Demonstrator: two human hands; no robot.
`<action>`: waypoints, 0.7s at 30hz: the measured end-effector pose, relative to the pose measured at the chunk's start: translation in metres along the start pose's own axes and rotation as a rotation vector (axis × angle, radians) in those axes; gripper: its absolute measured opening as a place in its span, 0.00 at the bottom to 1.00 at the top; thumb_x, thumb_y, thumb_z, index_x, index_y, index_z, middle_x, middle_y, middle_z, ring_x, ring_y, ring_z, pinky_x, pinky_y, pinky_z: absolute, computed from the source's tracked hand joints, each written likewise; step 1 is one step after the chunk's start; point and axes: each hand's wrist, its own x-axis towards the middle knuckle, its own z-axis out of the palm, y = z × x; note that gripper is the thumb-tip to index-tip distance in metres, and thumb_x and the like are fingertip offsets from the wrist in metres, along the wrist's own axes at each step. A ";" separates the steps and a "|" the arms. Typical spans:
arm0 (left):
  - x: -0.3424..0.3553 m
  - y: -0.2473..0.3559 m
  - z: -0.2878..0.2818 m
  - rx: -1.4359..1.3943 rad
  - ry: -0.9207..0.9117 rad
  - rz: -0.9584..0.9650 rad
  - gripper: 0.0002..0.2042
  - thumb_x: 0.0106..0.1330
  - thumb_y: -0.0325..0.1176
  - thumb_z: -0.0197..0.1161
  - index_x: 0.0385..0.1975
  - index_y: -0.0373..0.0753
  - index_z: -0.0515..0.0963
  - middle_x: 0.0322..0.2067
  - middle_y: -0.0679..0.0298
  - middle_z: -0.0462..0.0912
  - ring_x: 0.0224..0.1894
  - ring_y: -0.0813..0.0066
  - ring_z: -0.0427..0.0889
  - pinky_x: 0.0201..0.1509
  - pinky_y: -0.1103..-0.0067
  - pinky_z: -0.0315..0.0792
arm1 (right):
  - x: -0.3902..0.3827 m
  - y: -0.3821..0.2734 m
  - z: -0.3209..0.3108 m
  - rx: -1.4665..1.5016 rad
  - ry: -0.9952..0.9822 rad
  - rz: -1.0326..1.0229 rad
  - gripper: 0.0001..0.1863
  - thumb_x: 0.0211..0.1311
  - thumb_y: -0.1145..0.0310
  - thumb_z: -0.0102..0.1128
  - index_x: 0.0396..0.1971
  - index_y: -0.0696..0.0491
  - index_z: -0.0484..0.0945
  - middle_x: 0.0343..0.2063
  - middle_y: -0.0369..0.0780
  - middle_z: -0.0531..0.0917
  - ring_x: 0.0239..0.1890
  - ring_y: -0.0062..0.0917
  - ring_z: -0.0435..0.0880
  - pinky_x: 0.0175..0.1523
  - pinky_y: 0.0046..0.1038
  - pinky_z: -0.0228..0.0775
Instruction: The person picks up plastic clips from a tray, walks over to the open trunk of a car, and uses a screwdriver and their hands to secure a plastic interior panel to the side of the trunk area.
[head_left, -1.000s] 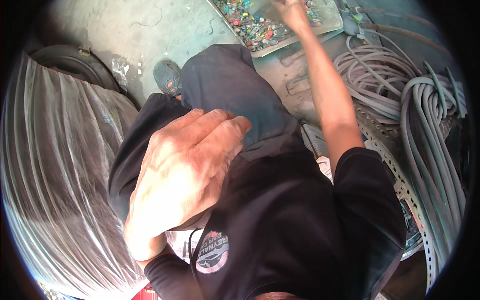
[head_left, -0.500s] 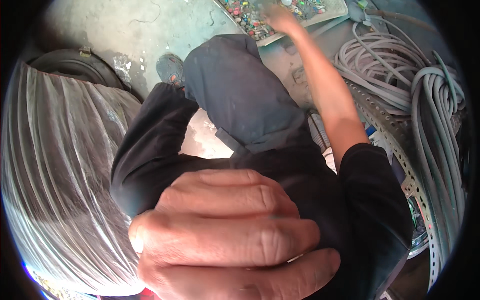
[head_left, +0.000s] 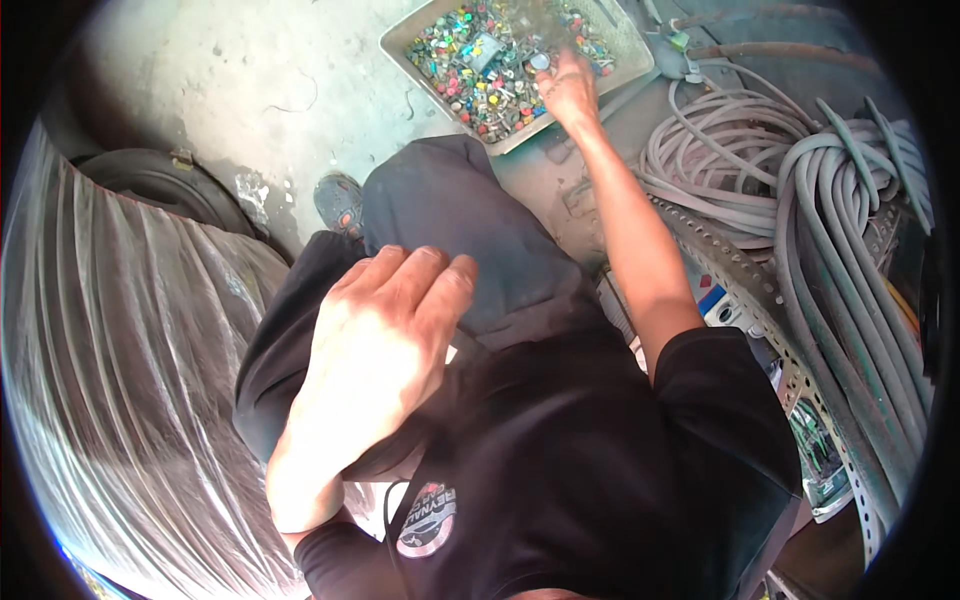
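My right arm stretches forward to a pale rectangular tray (head_left: 400, 37) on the floor ahead. Small mixed hardware pieces (head_left: 497, 92), with coloured caps and metal bits, fill the tray. Over these pieces is my right hand (head_left: 570, 92), thumb and fingers apart; its fingertips are slightly blurred, and I see nothing held. A white round cap (head_left: 540, 62) lies beside the thumb. My left hand (head_left: 385, 325) hangs in front of my lap, back upward, fingers loosely bent and a little apart. Its palm is hidden, and nothing shows in it.
On the left, a translucent plastic sheet (head_left: 160, 350) covers something large, with a dark tyre (head_left: 170, 190) behind it. Thick grey hoses (head_left: 850, 250) lie coiled at the right beside a perforated metal bar (head_left: 800, 385). A small pale packet (head_left: 483, 52) lies among the tray's pieces.
My left hand has dropped away from close to the view toward my lap. My view has shifted so more of the tray shows. The right hand remains at the tray.
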 end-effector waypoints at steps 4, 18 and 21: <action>0.007 -0.008 0.000 0.073 -0.015 -0.007 0.15 0.50 0.21 0.63 0.40 0.31 0.78 0.30 0.58 0.77 0.31 0.62 0.77 0.37 0.71 0.73 | 0.047 0.023 0.012 0.022 -0.211 0.275 0.43 0.56 0.58 0.64 0.71 0.45 0.57 0.65 0.58 0.63 0.66 0.61 0.61 0.68 0.53 0.59; 0.020 -0.003 0.004 0.072 -0.216 -0.148 0.11 0.57 0.23 0.65 0.41 0.34 0.78 0.34 0.58 0.81 0.37 0.57 0.80 0.42 0.67 0.75 | -0.018 -0.094 0.080 0.041 -0.296 -0.016 0.34 0.59 0.59 0.62 0.68 0.41 0.66 0.73 0.50 0.49 0.73 0.60 0.43 0.70 0.66 0.45; 0.019 -0.004 0.005 0.070 -0.225 -0.134 0.11 0.57 0.22 0.64 0.41 0.33 0.78 0.34 0.57 0.80 0.37 0.57 0.79 0.42 0.67 0.75 | -0.030 -0.089 0.078 0.124 -0.285 -0.176 0.30 0.60 0.64 0.59 0.65 0.49 0.70 0.69 0.55 0.58 0.71 0.59 0.53 0.72 0.58 0.49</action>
